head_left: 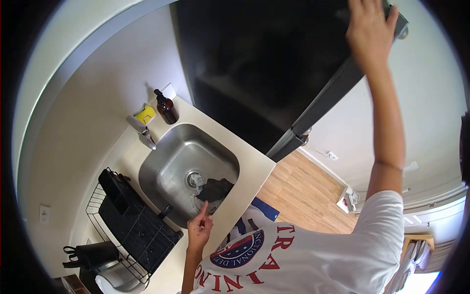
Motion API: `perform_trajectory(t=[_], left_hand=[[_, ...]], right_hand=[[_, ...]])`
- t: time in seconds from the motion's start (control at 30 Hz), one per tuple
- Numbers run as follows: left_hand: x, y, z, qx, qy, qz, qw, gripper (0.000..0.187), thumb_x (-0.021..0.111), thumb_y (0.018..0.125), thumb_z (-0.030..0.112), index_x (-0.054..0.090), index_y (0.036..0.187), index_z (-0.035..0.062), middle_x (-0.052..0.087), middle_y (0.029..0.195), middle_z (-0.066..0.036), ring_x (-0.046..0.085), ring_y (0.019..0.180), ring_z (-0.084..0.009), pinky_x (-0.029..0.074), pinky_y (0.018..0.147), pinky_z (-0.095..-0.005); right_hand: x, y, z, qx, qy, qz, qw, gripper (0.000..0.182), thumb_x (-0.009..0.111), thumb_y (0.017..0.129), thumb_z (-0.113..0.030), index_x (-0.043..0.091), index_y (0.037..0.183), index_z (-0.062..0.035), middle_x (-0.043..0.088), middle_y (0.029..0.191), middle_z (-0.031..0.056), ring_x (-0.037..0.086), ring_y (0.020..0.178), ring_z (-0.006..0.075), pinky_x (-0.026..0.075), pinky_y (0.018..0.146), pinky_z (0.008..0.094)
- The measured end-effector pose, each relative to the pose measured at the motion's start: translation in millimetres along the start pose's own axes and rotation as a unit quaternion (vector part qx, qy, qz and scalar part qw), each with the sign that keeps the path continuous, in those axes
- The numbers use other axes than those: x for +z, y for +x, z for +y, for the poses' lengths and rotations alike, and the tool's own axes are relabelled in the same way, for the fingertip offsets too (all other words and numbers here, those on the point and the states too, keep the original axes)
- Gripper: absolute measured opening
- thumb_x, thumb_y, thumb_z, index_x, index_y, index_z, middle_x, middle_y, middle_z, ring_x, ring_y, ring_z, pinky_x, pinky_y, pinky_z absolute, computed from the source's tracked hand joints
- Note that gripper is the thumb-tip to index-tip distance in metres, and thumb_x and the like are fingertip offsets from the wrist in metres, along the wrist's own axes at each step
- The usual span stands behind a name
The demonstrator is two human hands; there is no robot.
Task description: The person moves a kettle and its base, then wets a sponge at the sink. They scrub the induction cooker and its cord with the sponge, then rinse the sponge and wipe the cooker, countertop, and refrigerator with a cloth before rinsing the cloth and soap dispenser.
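Observation:
Over the near edge of the steel sink (171, 152), my left hand (200, 226) has its index finger stretched toward a dark wet cloth (214, 190) in the basin; the other fingers are curled and hold nothing visible. A paler cloth lies beside the dark one, near the drain (195, 179). My right hand (370, 27) is raised at the top right, on the upper edge of the black refrigerator (264, 59), fingers spread and their tips partly cut off by the frame.
A faucet (142, 131), yellow sponge (145, 114) and brown pump bottle (167, 108) stand behind the sink. A black dish rack (132, 220) sits to its left, with a black container (95, 255) nearby. Wooden floor (308, 191) shows right of the counter.

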State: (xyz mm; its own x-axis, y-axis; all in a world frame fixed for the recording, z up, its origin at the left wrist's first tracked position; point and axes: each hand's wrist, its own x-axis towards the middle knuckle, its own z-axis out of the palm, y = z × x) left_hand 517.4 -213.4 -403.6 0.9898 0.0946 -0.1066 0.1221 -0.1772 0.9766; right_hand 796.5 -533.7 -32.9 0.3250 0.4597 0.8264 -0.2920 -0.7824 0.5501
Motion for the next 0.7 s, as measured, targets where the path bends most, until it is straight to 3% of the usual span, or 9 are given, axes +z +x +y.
perform_trajectory(t=[0.2, 0.3, 0.37, 0.4, 0.47, 0.53, 0.57, 0.63, 0.7], left_hand=[[5.4, 2.5, -8.4, 0.013, 0.045, 0.009, 0.999, 0.043, 0.059, 0.081, 0.004, 0.053, 0.125, 0.0049, 0.047, 0.055, 0.000, 0.042, 0.051, -0.0042, 0.040, 0.053, -0.0201], [2.0, -2.7, -10.6, 0.000, 0.081, 0.030, 0.996, 0.043, 0.059, 0.081, 0.004, 0.054, 0.124, 0.0041, 0.044, 0.054, 0.000, 0.039, 0.050, -0.0045, 0.039, 0.052, -0.0201], [1.1, -6.7, -14.5, -0.009, 0.079, 0.048, 0.996, 0.042, 0.059, 0.082, 0.005, 0.054, 0.124, 0.0036, 0.044, 0.055, 0.001, 0.040, 0.051, -0.0039, 0.039, 0.051, -0.0199], [1.9, -8.7, -21.2, -0.031, 0.034, 0.075, 0.996, 0.042, 0.059, 0.082, 0.005, 0.054, 0.124, 0.0037, 0.045, 0.056, 0.001, 0.041, 0.052, -0.0037, 0.039, 0.051, -0.0196], [3.8, -11.3, -16.9, -0.061, -0.031, 0.101, 0.993, 0.040, 0.059, 0.084, 0.006, 0.054, 0.124, 0.0033, 0.046, 0.058, 0.003, 0.042, 0.054, -0.0032, 0.038, 0.052, -0.0190], [1.0, -9.7, -17.3, -0.048, -0.020, 0.101, 0.994, 0.041, 0.059, 0.084, 0.006, 0.054, 0.124, 0.0030, 0.046, 0.058, 0.003, 0.042, 0.054, -0.0032, 0.038, 0.052, -0.0189], [-0.2, -5.9, -18.0, -0.031, -0.007, 0.103, 0.994, 0.041, 0.060, 0.084, 0.007, 0.053, 0.124, 0.0028, 0.045, 0.058, 0.003, 0.042, 0.054, -0.0031, 0.038, 0.052, -0.0188], [-4.6, 1.6, -15.7, -0.032, -0.030, 0.120, 0.992, 0.040, 0.060, 0.084, 0.007, 0.054, 0.124, 0.0025, 0.046, 0.058, 0.003, 0.042, 0.054, -0.0034, 0.038, 0.053, -0.0191], [-5.8, 6.7, -21.7, -0.037, -0.052, 0.142, 0.988, 0.040, 0.061, 0.084, 0.008, 0.054, 0.123, 0.0023, 0.046, 0.058, 0.003, 0.042, 0.054, -0.0037, 0.039, 0.053, -0.0194]], right_hand=[[47.2, -274.3, -206.1, -0.436, 0.123, -0.247, 0.857, 0.052, 0.037, 0.088, -0.023, 0.038, 0.133, 0.0027, 0.029, 0.144, 0.0170, 0.026, 0.133, 0.0290, 0.018, 0.110, 0.0450], [73.9, -351.5, -285.5, -0.658, 0.190, -0.365, 0.630, 0.051, 0.037, 0.089, -0.026, 0.042, 0.131, 0.0026, 0.031, 0.144, 0.0131, 0.027, 0.133, 0.0279, 0.004, 0.113, 0.0462], [71.3, -297.5, -310.3, -0.660, 0.097, -0.356, 0.655, 0.051, 0.035, 0.090, -0.027, 0.042, 0.131, 0.0035, 0.036, 0.141, 0.0127, 0.028, 0.133, 0.0291, -0.003, 0.112, 0.0459], [102.3, -292.5, -337.9, -0.499, 0.131, -0.232, 0.825, 0.050, 0.039, 0.089, -0.027, 0.045, 0.128, 0.0028, 0.041, 0.137, 0.0131, 0.032, 0.130, 0.0292, 0.000, 0.113, 0.0446], [107.2, -162.0, -313.8, -0.340, 0.172, -0.095, 0.920, 0.044, 0.043, 0.085, -0.019, 0.050, 0.122, 0.0040, 0.049, 0.127, 0.0157, 0.039, 0.123, 0.0308, 0.014, 0.112, 0.0438], [84.7, -29.6, -247.9, -0.225, 0.187, 0.028, 0.956, 0.040, 0.044, 0.083, -0.017, 0.054, 0.117, 0.0027, 0.055, 0.115, 0.0134, 0.046, 0.115, 0.0267, 0.025, 0.106, 0.0410], [93.6, 16.8, -234.0, -0.150, 0.162, -0.106, 0.970, 0.042, 0.043, 0.084, -0.017, 0.052, 0.124, -0.0098, 0.048, 0.132, 0.0064, 0.039, 0.125, 0.0205, 0.022, 0.107, 0.0502], [58.3, 59.4, -189.2, -0.056, 0.203, 0.033, 0.977, 0.045, 0.043, 0.085, -0.012, 0.046, 0.128, 0.0007, 0.038, 0.140, 0.0127, 0.028, 0.134, 0.0233, 0.009, 0.110, 0.0540], [64.0, 41.3, -219.6, -0.064, 0.160, -0.012, 0.985, 0.045, 0.042, 0.085, -0.013, 0.045, 0.128, 0.0000, 0.037, 0.140, 0.0155, 0.025, 0.135, 0.0278, 0.008, 0.110, 0.0524]])
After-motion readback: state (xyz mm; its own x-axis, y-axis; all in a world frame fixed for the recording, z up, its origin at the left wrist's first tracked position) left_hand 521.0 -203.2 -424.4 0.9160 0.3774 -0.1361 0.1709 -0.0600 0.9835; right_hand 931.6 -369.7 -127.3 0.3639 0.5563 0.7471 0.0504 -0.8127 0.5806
